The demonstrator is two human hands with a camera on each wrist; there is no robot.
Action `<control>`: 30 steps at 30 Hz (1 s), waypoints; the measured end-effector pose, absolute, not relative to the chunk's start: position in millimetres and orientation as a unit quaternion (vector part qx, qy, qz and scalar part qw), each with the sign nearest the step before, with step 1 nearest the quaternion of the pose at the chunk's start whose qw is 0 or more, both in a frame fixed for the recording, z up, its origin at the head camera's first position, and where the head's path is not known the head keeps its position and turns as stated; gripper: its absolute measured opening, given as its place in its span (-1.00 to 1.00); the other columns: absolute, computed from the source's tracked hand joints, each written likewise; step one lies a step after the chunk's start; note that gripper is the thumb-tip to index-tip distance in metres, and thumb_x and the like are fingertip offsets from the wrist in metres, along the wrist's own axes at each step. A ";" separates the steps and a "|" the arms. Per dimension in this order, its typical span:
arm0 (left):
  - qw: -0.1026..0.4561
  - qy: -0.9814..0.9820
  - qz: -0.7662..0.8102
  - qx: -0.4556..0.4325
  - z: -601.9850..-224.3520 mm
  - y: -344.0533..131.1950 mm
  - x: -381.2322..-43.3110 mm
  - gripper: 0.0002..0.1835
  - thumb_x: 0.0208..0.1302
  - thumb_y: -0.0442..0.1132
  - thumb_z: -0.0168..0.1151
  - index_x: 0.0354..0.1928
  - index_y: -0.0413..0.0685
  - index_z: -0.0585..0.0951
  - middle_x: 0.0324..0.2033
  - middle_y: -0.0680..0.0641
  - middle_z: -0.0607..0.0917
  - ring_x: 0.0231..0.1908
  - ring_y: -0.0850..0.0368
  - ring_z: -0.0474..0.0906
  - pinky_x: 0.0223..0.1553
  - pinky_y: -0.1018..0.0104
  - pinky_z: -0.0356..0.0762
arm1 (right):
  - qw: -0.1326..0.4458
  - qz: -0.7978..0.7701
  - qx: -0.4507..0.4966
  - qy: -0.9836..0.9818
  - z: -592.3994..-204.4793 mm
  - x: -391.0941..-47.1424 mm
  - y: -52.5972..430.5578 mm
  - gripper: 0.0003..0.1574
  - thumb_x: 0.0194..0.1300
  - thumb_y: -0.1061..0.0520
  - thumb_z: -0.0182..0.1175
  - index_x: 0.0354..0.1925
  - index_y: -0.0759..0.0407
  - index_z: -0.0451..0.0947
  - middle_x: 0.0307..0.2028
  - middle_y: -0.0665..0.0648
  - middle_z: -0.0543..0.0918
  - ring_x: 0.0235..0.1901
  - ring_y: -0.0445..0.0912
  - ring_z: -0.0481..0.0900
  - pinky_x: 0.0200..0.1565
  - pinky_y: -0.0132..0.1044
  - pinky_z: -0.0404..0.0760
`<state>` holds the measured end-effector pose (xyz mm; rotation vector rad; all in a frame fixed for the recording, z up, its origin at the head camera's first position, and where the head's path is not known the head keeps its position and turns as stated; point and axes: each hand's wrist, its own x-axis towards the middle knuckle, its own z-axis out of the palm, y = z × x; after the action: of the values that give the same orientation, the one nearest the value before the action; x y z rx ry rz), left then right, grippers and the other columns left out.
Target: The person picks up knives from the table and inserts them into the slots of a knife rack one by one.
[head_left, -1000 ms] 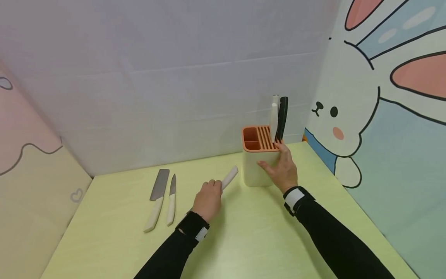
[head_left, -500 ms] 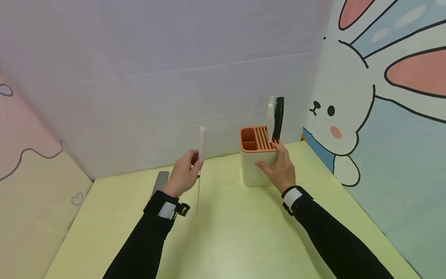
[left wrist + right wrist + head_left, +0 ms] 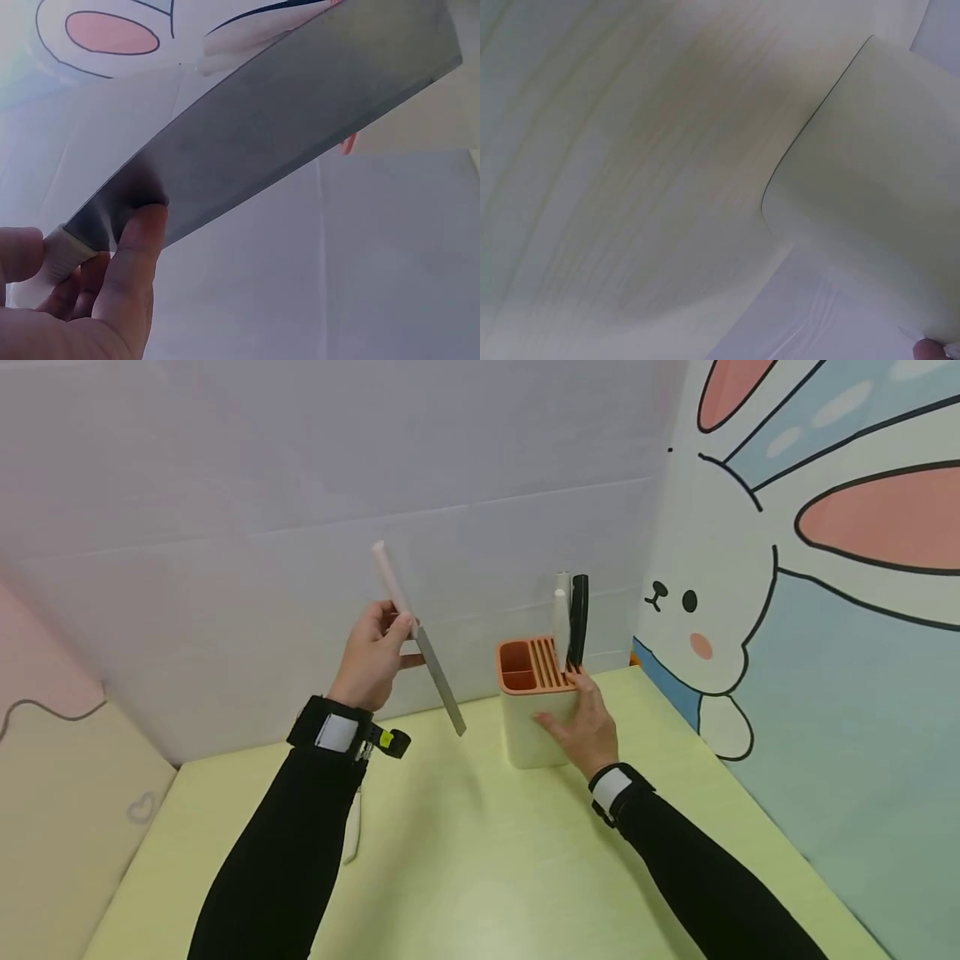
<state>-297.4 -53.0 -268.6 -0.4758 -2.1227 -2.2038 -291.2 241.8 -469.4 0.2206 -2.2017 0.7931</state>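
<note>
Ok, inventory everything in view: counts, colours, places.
Table: 1, yellowish green, foreground
Knife holder: 1, white with orange slotted top, on table
White handles: 2, upright in the holder
Black handle: 1, also in the holder
Broad knife: 1, grey blade, pale handle, raised off table
Lying handle: 1, white, on table, partly hidden
Back wall: 1, pale lilac, behind
Side walls: 2, left pink and cream, right rabbit print
Left hand: 1, bare, holding the broad knife
Right hand: 1, bare, touching the holder
Sleeves: 2, black, both arms
</note>
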 end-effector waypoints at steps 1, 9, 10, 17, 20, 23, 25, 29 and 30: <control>0.028 -0.678 -0.718 -0.153 -265.2 -49.3 -298.9 -0.69 0.49 -0.24 -0.07 0.17 -0.21 0.31 -0.09 -0.15 0.42 -0.08 0.01 0.39 -0.09 -0.02 0.59 | 0.385 0.313 0.088 -0.864 -469.0 -291.2 240.6 0.10 0.01 -0.41 0.34 0.31 0.05 0.13 0.35 0.28 0.28 0.19 0.22 0.43 0.02 0.10 0.54; 0.080 -0.643 -0.745 -0.160 -248.4 -19.2 -306.7 -0.68 0.48 -0.25 -0.04 0.19 -0.19 0.32 -0.09 -0.14 0.42 -0.06 -0.04 0.41 -0.10 -0.01 0.60 | 0.374 0.315 0.082 -0.868 -469.3 -291.4 233.1 0.10 0.00 -0.35 0.38 0.33 0.02 0.11 0.34 0.23 0.29 0.11 0.20 0.51 -0.02 0.08 0.57; 0.087 -0.640 -0.747 -0.161 -246.9 -15.7 -307.7 -0.67 0.48 -0.25 -0.04 0.20 -0.18 0.32 -0.08 -0.14 0.41 -0.06 -0.05 0.41 -0.10 -0.01 0.60 | 0.374 0.314 0.082 -0.868 -469.6 -291.4 232.5 0.10 0.00 -0.36 0.38 0.33 0.01 0.11 0.33 0.23 0.30 0.10 0.20 0.52 -0.02 0.08 0.58; 0.122 -0.621 -0.757 -0.159 -238.6 8.2 -316.7 -0.66 0.47 -0.25 -0.03 0.21 -0.15 0.34 -0.07 -0.14 0.42 -0.09 0.00 0.40 -0.12 0.06 0.62 | 0.375 0.309 0.084 -0.870 -467.7 -291.2 228.0 0.11 0.02 -0.40 0.33 0.34 0.00 0.08 0.28 0.23 0.34 0.06 0.19 0.55 -0.02 0.07 0.57; 0.129 -0.618 -0.758 -0.166 -238.6 15.5 -320.3 -0.66 0.47 -0.26 -0.03 0.21 -0.17 0.34 -0.09 -0.12 0.43 -0.13 0.05 0.41 -0.12 0.07 0.62 | 0.370 0.307 0.077 -0.873 -466.3 -290.5 226.5 0.11 0.02 -0.36 0.36 0.34 -0.01 0.07 0.31 0.23 0.32 0.05 0.20 0.55 -0.03 0.07 0.58; 0.130 -0.615 -0.758 -0.172 -236.6 20.8 -315.9 -0.67 0.47 -0.29 -0.04 0.21 -0.21 0.34 -0.06 -0.20 0.43 -0.15 0.05 0.41 -0.10 0.04 0.61 | 0.369 0.306 0.073 -0.874 -464.6 -288.9 226.7 0.10 0.01 -0.29 0.41 0.34 0.00 0.08 0.31 0.24 0.32 0.06 0.20 0.55 -0.03 0.07 0.57; 0.130 -0.613 -0.760 -0.175 -234.5 23.9 -309.9 -0.68 0.47 -0.32 -0.04 0.20 -0.24 0.35 -0.07 -0.22 0.43 -0.15 0.04 0.40 -0.09 0.04 0.60 | 0.369 0.306 0.072 -0.874 -464.1 -288.2 228.2 0.11 0.00 -0.25 0.44 0.33 0.02 0.09 0.30 0.23 0.33 0.07 0.19 0.54 -0.01 0.07 0.57; 0.131 -0.611 -0.759 -0.183 -230.9 30.4 -299.8 -0.68 0.47 -0.35 -0.05 0.19 -0.28 0.34 -0.10 -0.21 0.44 -0.16 0.04 0.41 -0.07 0.04 0.60 | 0.367 0.310 0.080 -0.873 -464.6 -287.9 230.8 0.09 0.00 -0.22 0.45 0.33 0.04 0.10 0.34 0.25 0.29 0.15 0.19 0.47 0.03 0.06 0.54; 0.130 -0.612 -0.758 -0.185 -230.8 31.9 -299.9 -0.68 0.47 -0.35 -0.05 0.20 -0.28 0.34 -0.11 -0.18 0.44 -0.18 0.07 0.41 -0.08 0.05 0.60 | 0.366 0.311 0.082 -0.873 -465.1 -288.4 230.6 0.09 0.01 -0.22 0.45 0.33 0.03 0.10 0.35 0.25 0.28 0.17 0.19 0.46 0.04 0.06 0.54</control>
<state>-299.9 31.9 -230.8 -0.5381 -1.7789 -2.2016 -288.4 230.6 -465.1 0.2095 -2.2437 0.8004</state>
